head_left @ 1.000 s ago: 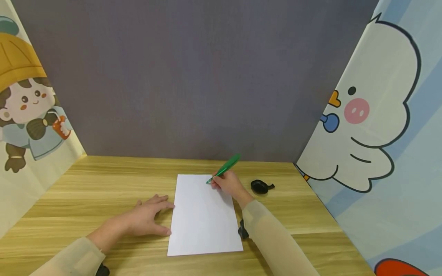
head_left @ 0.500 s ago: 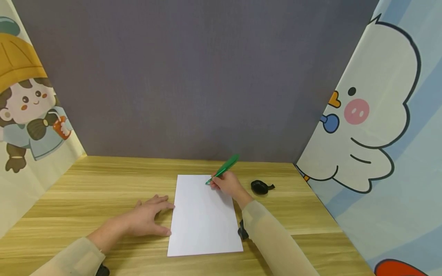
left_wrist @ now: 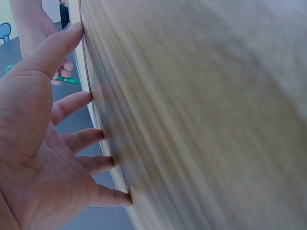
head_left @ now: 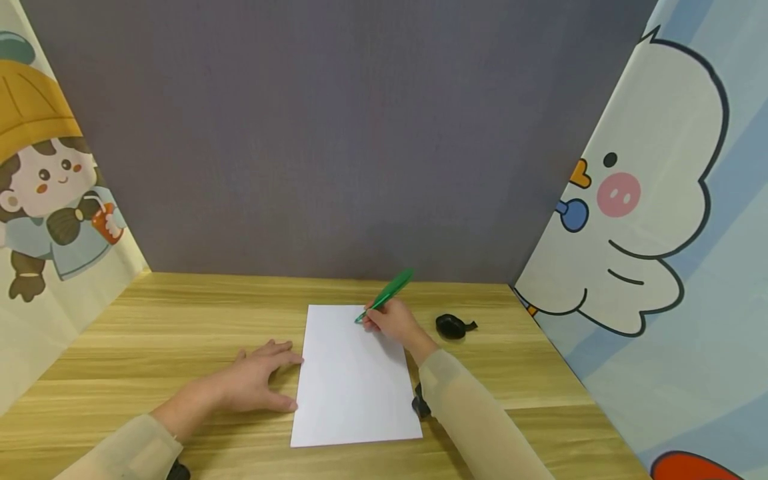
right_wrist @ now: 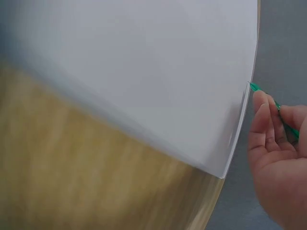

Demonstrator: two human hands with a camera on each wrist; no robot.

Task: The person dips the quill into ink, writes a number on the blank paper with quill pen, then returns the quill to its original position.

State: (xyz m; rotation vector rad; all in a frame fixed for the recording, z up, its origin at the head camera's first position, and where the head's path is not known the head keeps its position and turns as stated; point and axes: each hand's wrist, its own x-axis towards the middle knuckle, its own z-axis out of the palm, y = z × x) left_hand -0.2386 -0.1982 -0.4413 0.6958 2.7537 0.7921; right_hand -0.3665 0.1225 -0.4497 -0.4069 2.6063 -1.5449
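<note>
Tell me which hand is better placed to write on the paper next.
Probably the right hand: it holds the pen, tip down at the paper. The left hand, at the paper's left edge, holds nothing.

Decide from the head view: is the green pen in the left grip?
No, the right grip pinches the green pen at the far end of the paper.
</note>
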